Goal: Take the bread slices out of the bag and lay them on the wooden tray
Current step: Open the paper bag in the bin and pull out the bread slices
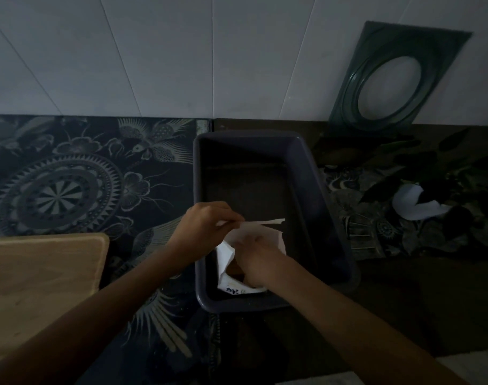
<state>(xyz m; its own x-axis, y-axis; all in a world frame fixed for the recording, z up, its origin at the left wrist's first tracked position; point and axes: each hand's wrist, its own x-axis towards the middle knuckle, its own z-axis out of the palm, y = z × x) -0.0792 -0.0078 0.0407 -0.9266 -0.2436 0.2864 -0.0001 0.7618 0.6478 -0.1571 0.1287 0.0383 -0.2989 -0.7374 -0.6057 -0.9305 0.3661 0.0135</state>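
A white bread bag (228, 257) lies in the near end of a dark plastic bin (315, 190). My left hand (206, 223) pinches the bag's upper edge and holds the mouth apart. My right hand (258, 259) is pushed into the bag's mouth, its fingers hidden inside. A brown bread slice (234, 270) shows just left of that hand; whether the hand grips it is hidden. The light wooden tray (40, 284) lies bare at the left.
A dark patterned cloth (70, 176) covers the counter. A dark green frame with an oval hole (392, 81) leans on the white tiled wall at the back right. A white scrap (414, 207) lies on the right among dark leaf patterns.
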